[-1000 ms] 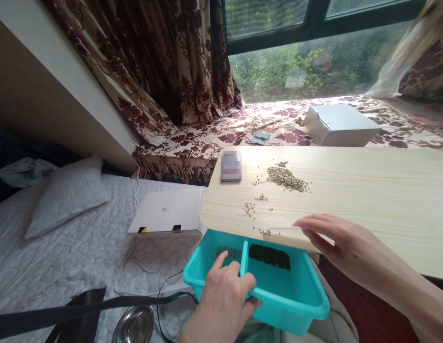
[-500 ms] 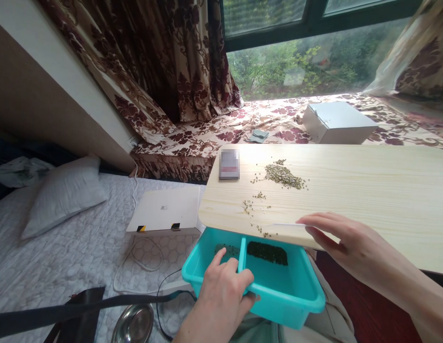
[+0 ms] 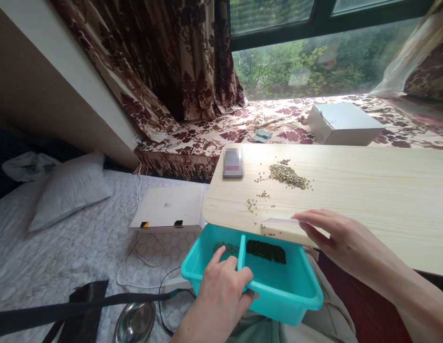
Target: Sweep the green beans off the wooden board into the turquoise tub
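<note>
A turquoise two-compartment bin [image 3: 285,293] is held against the near edge of the wooden tabletop [image 3: 360,186]. My left hand [image 3: 226,286] grips its near rim by the divider, index finger stretched over the left compartment. Dark green grains [image 3: 266,251] lie in the right compartment; a few specks show in the left one. My right hand [image 3: 335,233] pinches a thin, whitish translucent sheet [image 3: 278,221] at the table edge, above the bin. Small greenish beans lie by the sheet, with a loose scatter [image 3: 252,206] beyond it and a larger bean pile [image 3: 289,176] farther back.
A small blurred-out box [image 3: 233,163] sits at the table's far left corner. A white carton [image 3: 167,207] and a steel bowl [image 3: 135,321] rest on the quilted bed [image 3: 81,238]. A dark strap [image 3: 99,305] crosses at lower left. Another white box [image 3: 345,123] stands on the window ledge.
My right hand has moved the sheet slightly left along the table edge, and fewer beans show there. My left hand keeps its grip on the bin. The view has shifted slightly.
</note>
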Action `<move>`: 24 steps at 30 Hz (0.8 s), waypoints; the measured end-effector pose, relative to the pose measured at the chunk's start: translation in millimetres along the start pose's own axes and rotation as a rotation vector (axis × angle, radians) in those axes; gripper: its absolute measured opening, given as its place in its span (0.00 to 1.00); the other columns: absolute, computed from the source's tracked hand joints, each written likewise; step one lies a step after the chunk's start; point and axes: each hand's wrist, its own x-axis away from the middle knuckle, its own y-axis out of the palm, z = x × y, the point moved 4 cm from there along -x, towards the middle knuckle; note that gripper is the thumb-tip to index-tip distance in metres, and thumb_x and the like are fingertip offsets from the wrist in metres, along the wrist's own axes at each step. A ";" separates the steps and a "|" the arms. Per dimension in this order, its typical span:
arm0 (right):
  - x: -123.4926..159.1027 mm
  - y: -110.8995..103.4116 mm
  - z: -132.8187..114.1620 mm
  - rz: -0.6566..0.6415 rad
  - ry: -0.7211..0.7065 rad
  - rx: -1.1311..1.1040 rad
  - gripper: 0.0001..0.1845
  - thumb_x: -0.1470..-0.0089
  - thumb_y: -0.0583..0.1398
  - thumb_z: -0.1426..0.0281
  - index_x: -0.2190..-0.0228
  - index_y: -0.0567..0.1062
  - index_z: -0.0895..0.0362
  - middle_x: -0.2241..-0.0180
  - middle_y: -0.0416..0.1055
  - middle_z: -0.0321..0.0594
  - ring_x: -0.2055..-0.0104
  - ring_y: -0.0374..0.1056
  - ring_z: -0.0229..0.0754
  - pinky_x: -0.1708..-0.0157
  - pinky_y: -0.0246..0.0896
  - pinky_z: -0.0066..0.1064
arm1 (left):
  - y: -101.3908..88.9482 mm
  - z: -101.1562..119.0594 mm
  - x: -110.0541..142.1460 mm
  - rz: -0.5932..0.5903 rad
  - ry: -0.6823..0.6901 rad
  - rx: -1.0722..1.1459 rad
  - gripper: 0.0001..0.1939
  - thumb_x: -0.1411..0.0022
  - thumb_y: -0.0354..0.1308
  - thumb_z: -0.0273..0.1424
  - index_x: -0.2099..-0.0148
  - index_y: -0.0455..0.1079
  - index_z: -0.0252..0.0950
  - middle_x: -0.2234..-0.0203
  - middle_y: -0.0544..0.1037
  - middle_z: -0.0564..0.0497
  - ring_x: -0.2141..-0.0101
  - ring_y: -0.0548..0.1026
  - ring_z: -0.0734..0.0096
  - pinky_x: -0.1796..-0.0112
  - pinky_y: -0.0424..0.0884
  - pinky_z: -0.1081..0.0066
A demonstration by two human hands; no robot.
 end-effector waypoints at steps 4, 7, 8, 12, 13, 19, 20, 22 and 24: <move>-2.6 1.6 -3.2 -0.012 -0.025 0.008 0.17 0.36 0.52 0.68 0.63 0.81 0.52 0.65 0.83 0.42 0.68 0.79 0.46 0.73 0.73 0.34 | -0.3 -0.1 -0.4 0.008 -0.001 0.003 0.11 0.46 0.76 0.31 0.67 0.76 0.39 0.72 0.74 0.53 0.67 0.77 0.65 0.40 0.66 0.50; -0.3 -2.2 -5.5 -0.003 -0.042 -0.006 0.18 0.35 0.52 0.68 0.64 0.81 0.52 0.66 0.83 0.41 0.68 0.79 0.45 0.73 0.73 0.32 | 0.0 -0.8 -0.5 0.012 0.002 0.001 0.11 0.46 0.76 0.31 0.67 0.75 0.39 0.72 0.74 0.53 0.67 0.77 0.65 0.40 0.66 0.50; 1.2 -3.7 -5.0 0.000 -0.039 -0.006 0.18 0.35 0.52 0.67 0.64 0.81 0.52 0.66 0.83 0.41 0.68 0.79 0.45 0.73 0.73 0.32 | 0.2 -1.1 -0.4 0.015 0.004 0.001 0.11 0.46 0.76 0.31 0.67 0.75 0.39 0.72 0.74 0.53 0.67 0.77 0.65 0.40 0.66 0.50; 9.3 -7.8 0.9 0.006 0.009 0.005 0.17 0.37 0.53 0.67 0.64 0.82 0.50 0.65 0.83 0.40 0.67 0.79 0.46 0.72 0.73 0.32 | 0.7 -1.6 1.0 0.036 0.017 0.007 0.11 0.47 0.76 0.30 0.67 0.76 0.39 0.73 0.73 0.54 0.69 0.76 0.66 0.40 0.67 0.51; 11.4 -8.0 1.8 -0.003 0.021 -0.006 0.16 0.37 0.53 0.67 0.64 0.82 0.50 0.65 0.83 0.40 0.67 0.79 0.45 0.71 0.73 0.32 | 0.6 -1.6 1.4 0.040 0.020 0.009 0.11 0.47 0.76 0.30 0.67 0.76 0.39 0.73 0.73 0.54 0.69 0.76 0.66 0.41 0.67 0.51; 12.0 -6.2 -3.2 -0.015 0.020 -0.073 0.16 0.37 0.53 0.67 0.63 0.82 0.50 0.64 0.83 0.41 0.67 0.79 0.44 0.71 0.73 0.30 | -0.3 -1.1 1.4 0.041 0.020 0.001 0.10 0.46 0.76 0.30 0.67 0.76 0.39 0.73 0.73 0.54 0.68 0.77 0.66 0.40 0.66 0.52; 10.2 -6.0 -3.9 -0.001 0.022 -0.063 0.16 0.37 0.53 0.68 0.63 0.82 0.51 0.64 0.83 0.41 0.67 0.79 0.44 0.72 0.73 0.30 | 0.0 -0.8 1.1 0.035 0.020 0.000 0.10 0.46 0.76 0.30 0.67 0.76 0.39 0.73 0.74 0.53 0.68 0.77 0.66 0.40 0.66 0.52; 7.2 -4.5 -4.5 0.007 0.020 -0.047 0.17 0.37 0.52 0.68 0.63 0.82 0.51 0.65 0.83 0.42 0.68 0.79 0.44 0.72 0.72 0.30 | 0.4 -0.4 0.7 0.028 0.016 0.001 0.10 0.46 0.76 0.30 0.67 0.76 0.39 0.73 0.74 0.53 0.68 0.77 0.66 0.40 0.66 0.51; 6.4 -2.5 -4.9 -0.013 0.007 -0.052 0.17 0.36 0.53 0.68 0.63 0.82 0.51 0.65 0.83 0.41 0.68 0.79 0.44 0.73 0.72 0.30 | 0.4 -0.3 0.7 0.030 0.011 0.005 0.10 0.47 0.76 0.31 0.67 0.76 0.39 0.72 0.74 0.53 0.68 0.77 0.66 0.40 0.66 0.51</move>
